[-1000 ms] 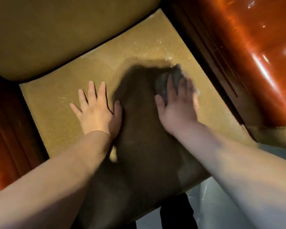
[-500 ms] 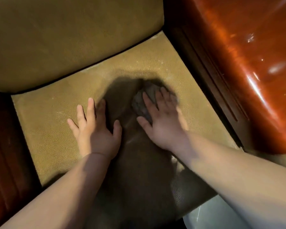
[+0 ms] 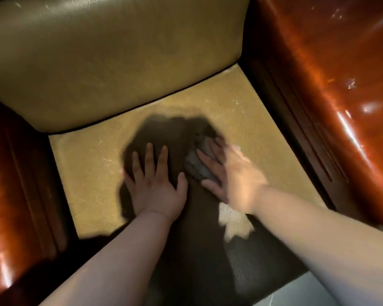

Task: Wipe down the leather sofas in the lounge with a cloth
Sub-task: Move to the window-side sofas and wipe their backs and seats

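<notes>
Looking straight down at a sofa seat [image 3: 80, 173], tan pebbled leather with a padded backrest [image 3: 111, 62] of the same colour above it. Glossy reddish-brown arms on both sides, the right armrest [image 3: 341, 85] catching a lot of glare and the left armrest [image 3: 11, 184] sitting mostly in shadow.

The left hand [image 3: 156, 186] is planted flat on the seat cushion, fingers straight and spread out, palm down, holding nothing. It sits in the dark shadow that falls across the middle of the seat.

The right hand [image 3: 230, 173] is just beside it, also flat with fingers extended, pressing down on a small dark grey cloth [image 3: 197, 166]. The cloth is bunched under the fingers and palm, poking out on the thumb side, and lies on the seat a bit right of centre, between the two hands. That hand is blurry, so finer finger detail is hard to make out, but the fingers look straight on top of the cloth rather than wrapped around it.

There are some pale streaks and speckles on the leather near the back right corner of the seat, and a lit patch of leather shows just under the right wrist. A sliver of grey floor [image 3: 296, 292] shows at the bottom right.
</notes>
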Demonstrator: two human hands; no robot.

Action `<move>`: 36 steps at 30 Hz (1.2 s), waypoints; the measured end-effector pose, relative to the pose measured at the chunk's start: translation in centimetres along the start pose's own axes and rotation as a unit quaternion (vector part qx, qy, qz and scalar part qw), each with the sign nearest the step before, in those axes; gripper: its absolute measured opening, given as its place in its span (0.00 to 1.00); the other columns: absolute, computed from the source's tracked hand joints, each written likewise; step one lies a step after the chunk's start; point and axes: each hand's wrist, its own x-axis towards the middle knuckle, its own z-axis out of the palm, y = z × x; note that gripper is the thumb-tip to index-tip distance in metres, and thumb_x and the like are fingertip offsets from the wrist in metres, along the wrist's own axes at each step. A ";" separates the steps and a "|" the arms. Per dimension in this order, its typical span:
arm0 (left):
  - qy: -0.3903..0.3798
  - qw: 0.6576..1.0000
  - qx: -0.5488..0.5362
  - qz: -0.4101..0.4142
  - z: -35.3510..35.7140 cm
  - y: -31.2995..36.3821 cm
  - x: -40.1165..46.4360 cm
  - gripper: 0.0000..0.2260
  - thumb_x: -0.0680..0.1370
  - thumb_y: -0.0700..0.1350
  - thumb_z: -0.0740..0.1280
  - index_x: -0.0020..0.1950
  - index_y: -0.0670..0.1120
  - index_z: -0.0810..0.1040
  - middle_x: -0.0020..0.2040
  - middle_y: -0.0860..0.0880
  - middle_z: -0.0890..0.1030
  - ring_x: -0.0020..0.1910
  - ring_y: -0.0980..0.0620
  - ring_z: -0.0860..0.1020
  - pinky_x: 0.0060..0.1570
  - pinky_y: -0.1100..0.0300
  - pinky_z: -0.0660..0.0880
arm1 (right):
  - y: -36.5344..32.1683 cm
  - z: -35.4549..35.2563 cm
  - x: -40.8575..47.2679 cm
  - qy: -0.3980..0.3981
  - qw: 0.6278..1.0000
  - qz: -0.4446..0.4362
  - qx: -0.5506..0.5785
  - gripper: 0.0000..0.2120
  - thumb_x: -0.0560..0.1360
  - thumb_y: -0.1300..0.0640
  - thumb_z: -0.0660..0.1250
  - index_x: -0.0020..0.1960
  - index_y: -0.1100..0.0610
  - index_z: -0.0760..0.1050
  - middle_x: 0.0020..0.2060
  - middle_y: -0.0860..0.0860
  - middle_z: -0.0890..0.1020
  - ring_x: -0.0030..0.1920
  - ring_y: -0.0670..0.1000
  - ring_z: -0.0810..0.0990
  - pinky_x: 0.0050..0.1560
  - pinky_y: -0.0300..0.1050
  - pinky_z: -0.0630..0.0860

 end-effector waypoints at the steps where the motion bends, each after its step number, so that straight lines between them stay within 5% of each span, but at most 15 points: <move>1: -0.020 1.000 0.003 0.002 -0.2 0.1 0.1 0.38 0.77 0.71 0.46 0.85 0.60 0.45 0.87 0.52 0.42 0.85 0.42 0.38 0.80 0.33 0.37 | 2.0 -0.5 -0.1 0.002 1.000 -0.003 -0.004 0.37 0.82 0.32 0.46 0.86 0.48 0.47 0.85 0.56 0.51 0.85 0.58 0.45 0.83 0.54 0.43; 5: -0.060 0.998 0.002 0.024 -1.6 -1.0 0.8 0.38 0.76 0.73 0.44 0.84 0.62 0.45 0.86 0.52 0.44 0.84 0.42 0.40 0.79 0.33 0.35 | 7.2 -3.1 2.3 -0.016 0.947 0.309 0.085 0.37 0.83 0.33 0.41 0.86 0.50 0.40 0.85 0.58 0.44 0.84 0.58 0.44 0.83 0.56 0.44; 7: -0.030 0.999 -0.011 0.039 -2.3 -2.2 1.1 0.36 0.77 0.71 0.48 0.83 0.62 0.55 0.85 0.51 0.54 0.83 0.43 0.50 0.81 0.35 0.40 | 4.7 -2.6 4.4 0.029 0.923 0.371 0.102 0.40 0.82 0.32 0.39 0.86 0.53 0.42 0.84 0.60 0.44 0.84 0.60 0.43 0.83 0.58 0.43; 11: 0.053 0.997 -0.020 0.048 -1.0 -3.1 1.0 0.32 0.77 0.65 0.56 0.80 0.55 0.69 0.81 0.48 0.65 0.79 0.42 0.62 0.81 0.36 0.52 | -0.2 0.3 5.1 0.035 0.991 0.126 0.016 0.42 0.80 0.28 0.40 0.85 0.53 0.41 0.84 0.55 0.44 0.84 0.58 0.39 0.83 0.57 0.41; 14: 0.108 0.992 -0.032 0.058 0.4 -2.9 1.3 0.32 0.76 0.62 0.60 0.77 0.51 0.74 0.79 0.45 0.70 0.76 0.38 0.66 0.78 0.34 0.58 | 5.3 -0.8 5.9 0.021 0.997 -0.061 -0.039 0.39 0.81 0.33 0.48 0.85 0.55 0.52 0.84 0.56 0.52 0.84 0.59 0.47 0.83 0.61 0.51; 15: 0.123 0.989 -0.046 0.061 0.4 -2.8 1.2 0.32 0.75 0.62 0.60 0.76 0.49 0.76 0.79 0.44 0.71 0.75 0.37 0.68 0.77 0.34 0.60 | 7.4 -1.5 6.7 0.020 0.997 -0.048 -0.056 0.38 0.81 0.33 0.46 0.85 0.53 0.52 0.84 0.56 0.51 0.84 0.60 0.47 0.83 0.61 0.50; 17: 0.142 0.984 -0.087 0.061 -0.1 -2.4 1.2 0.31 0.75 0.60 0.61 0.74 0.46 0.79 0.77 0.42 0.73 0.74 0.34 0.70 0.74 0.34 0.63 | 10.2 -3.1 8.5 0.035 0.993 0.115 -0.016 0.41 0.79 0.32 0.37 0.86 0.52 0.47 0.85 0.58 0.47 0.84 0.60 0.45 0.83 0.57 0.44; 20: 0.066 0.992 -0.095 0.040 -1.8 -1.6 0.9 0.33 0.76 0.60 0.59 0.78 0.47 0.75 0.80 0.42 0.68 0.77 0.34 0.67 0.79 0.32 0.54 | 7.3 -3.9 10.6 0.043 0.958 0.279 0.057 0.42 0.79 0.30 0.36 0.86 0.53 0.42 0.84 0.60 0.44 0.84 0.60 0.42 0.83 0.58 0.41; 22: 0.037 0.999 -0.031 0.025 -2.8 -1.5 0.9 0.33 0.77 0.62 0.57 0.80 0.49 0.72 0.81 0.45 0.67 0.78 0.38 0.67 0.82 0.35 0.49 | 3.7 -3.5 10.1 0.029 0.980 0.174 0.097 0.38 0.83 0.32 0.48 0.86 0.51 0.46 0.85 0.59 0.44 0.84 0.61 0.40 0.83 0.58 0.42; 25: 0.100 0.994 -0.037 -0.030 -3.7 -0.1 2.2 0.28 0.78 0.58 0.60 0.72 0.46 0.79 0.71 0.43 0.78 0.68 0.38 0.75 0.75 0.32 0.61 | 3.6 -3.7 8.6 -0.002 0.992 -0.123 0.027 0.36 0.81 0.35 0.56 0.84 0.52 0.60 0.83 0.59 0.57 0.84 0.62 0.51 0.82 0.61 0.50; 26: 0.116 0.990 -0.052 -0.054 -3.8 0.6 3.1 0.26 0.78 0.57 0.61 0.71 0.46 0.79 0.69 0.43 0.78 0.66 0.38 0.75 0.74 0.33 0.62 | 5.3 -4.4 9.4 -0.003 0.987 -0.163 0.001 0.35 0.81 0.37 0.57 0.83 0.51 0.61 0.83 0.57 0.59 0.84 0.62 0.53 0.82 0.59 0.52; 29: 0.102 0.991 -0.061 -0.059 -2.8 2.5 5.1 0.28 0.79 0.58 0.59 0.77 0.49 0.74 0.77 0.43 0.71 0.74 0.39 0.68 0.82 0.39 0.51 | 10.9 -6.2 13.0 0.059 0.996 0.022 0.066 0.30 0.84 0.48 0.58 0.84 0.49 0.57 0.81 0.52 0.62 0.82 0.56 0.58 0.79 0.40 0.56; 32: 0.106 0.992 -0.047 -0.048 -1.3 2.4 5.6 0.29 0.79 0.58 0.59 0.80 0.50 0.71 0.80 0.43 0.67 0.79 0.39 0.63 0.83 0.40 0.49 | 10.3 -6.0 15.3 0.139 0.969 0.199 0.050 0.33 0.82 0.39 0.54 0.82 0.54 0.58 0.82 0.58 0.58 0.80 0.61 0.58 0.81 0.52 0.56; 34: 0.121 0.991 -0.046 -0.041 -1.0 2.1 5.4 0.30 0.78 0.58 0.59 0.79 0.49 0.72 0.80 0.43 0.68 0.78 0.39 0.64 0.82 0.38 0.52 | 6.3 -5.1 14.6 0.104 0.970 0.201 0.090 0.40 0.81 0.31 0.52 0.84 0.55 0.57 0.83 0.61 0.56 0.82 0.62 0.52 0.82 0.57 0.51; 36: 0.126 0.990 -0.053 -0.042 -1.3 2.0 5.5 0.31 0.78 0.58 0.59 0.79 0.49 0.72 0.80 0.43 0.68 0.78 0.38 0.65 0.81 0.37 0.53 | 3.7 -4.2 12.9 0.053 0.991 0.090 0.079 0.44 0.79 0.28 0.46 0.85 0.55 0.54 0.84 0.61 0.52 0.84 0.62 0.45 0.83 0.59 0.45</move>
